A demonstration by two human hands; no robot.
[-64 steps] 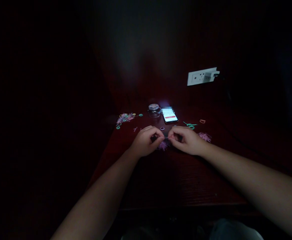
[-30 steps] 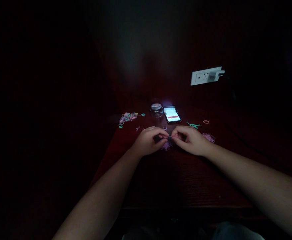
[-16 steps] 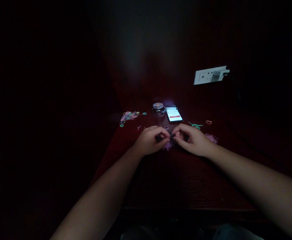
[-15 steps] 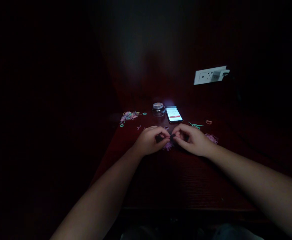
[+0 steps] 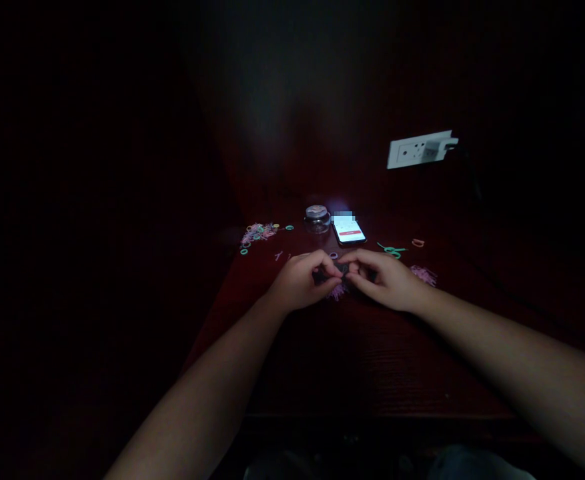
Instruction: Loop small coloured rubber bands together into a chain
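My left hand (image 5: 306, 279) and my right hand (image 5: 383, 279) meet fingertip to fingertip over the dark red table (image 5: 342, 360). Both are closed in a pinch on a small dark item (image 5: 343, 269) between them; its kind is too dim to tell. Just below the fingertips lies a little heap of thin purple strips (image 5: 336, 293), partly covered by my hands. A purple ring (image 5: 333, 256) rests just beyond them. Another pile of pinkish-purple strips (image 5: 424, 275) is beside my right wrist.
Behind my hands stand a clear lidded jar (image 5: 317, 219) and a lit phone (image 5: 349, 228). Mixed coloured bands (image 5: 259, 233) are heaped at the left edge. Green scissors-like pieces (image 5: 392, 251) and an orange loop (image 5: 417, 243) lie right. A wall socket (image 5: 417, 151) holds a plug.
The fingertips of my right hand have shifted slightly, and the dark item between my hands shows a little more. The arms and the things on the table stay nearly as they were.
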